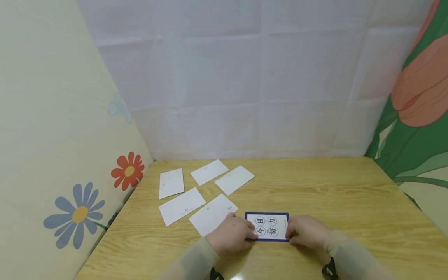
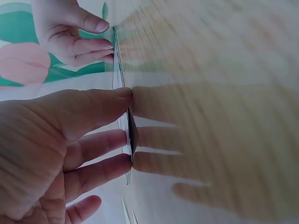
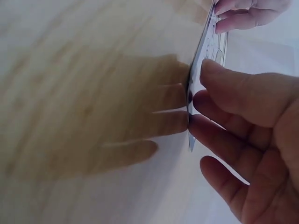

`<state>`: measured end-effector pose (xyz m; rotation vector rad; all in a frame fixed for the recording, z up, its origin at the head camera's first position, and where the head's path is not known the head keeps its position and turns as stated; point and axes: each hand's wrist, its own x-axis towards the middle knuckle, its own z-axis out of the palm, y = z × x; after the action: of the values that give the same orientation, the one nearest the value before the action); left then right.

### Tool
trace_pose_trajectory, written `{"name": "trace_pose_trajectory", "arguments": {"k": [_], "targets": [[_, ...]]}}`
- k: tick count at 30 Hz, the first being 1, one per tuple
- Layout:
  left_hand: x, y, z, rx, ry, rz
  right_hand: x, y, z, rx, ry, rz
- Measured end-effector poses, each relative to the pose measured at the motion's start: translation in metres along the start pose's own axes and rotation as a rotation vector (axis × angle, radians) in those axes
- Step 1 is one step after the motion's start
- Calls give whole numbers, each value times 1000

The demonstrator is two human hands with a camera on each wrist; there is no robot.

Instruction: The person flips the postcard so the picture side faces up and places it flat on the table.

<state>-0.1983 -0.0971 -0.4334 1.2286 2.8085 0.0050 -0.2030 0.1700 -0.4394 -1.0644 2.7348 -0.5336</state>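
A white card with a blue border lies low over the wooden table between the two hands, its large printed characters in circles facing up and turned sideways. My left hand pinches its left end, thumb at the near corner. At the opposite end, my right hand pinches the right edge. Seen nearly edge-on in the left wrist view, the card has the left thumb and fingertips right at its edge. In the right wrist view, the right thumb is over the card's face, with fingertips at its end.
Several white cards lie spread over the left part of the table; the nearest one is partly behind my left hand. A white cloth hangs along the table's back edge. Flower-patterned panels flank both sides.
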Motion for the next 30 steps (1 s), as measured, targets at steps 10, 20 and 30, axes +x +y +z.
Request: {"name": "trace_pose_trajectory", "arguments": {"k": [10, 20, 30], "targets": [[-1, 1, 1, 1, 3, -19, 7, -1, -8, -59, -36, -16], [-3, 1, 0, -39, -3, -22, 4, -1, -9, -38, -136, 13], [-8, -4, -3, -90, -19, 2, 1, -2, -9, -22, -120, -3]]}}
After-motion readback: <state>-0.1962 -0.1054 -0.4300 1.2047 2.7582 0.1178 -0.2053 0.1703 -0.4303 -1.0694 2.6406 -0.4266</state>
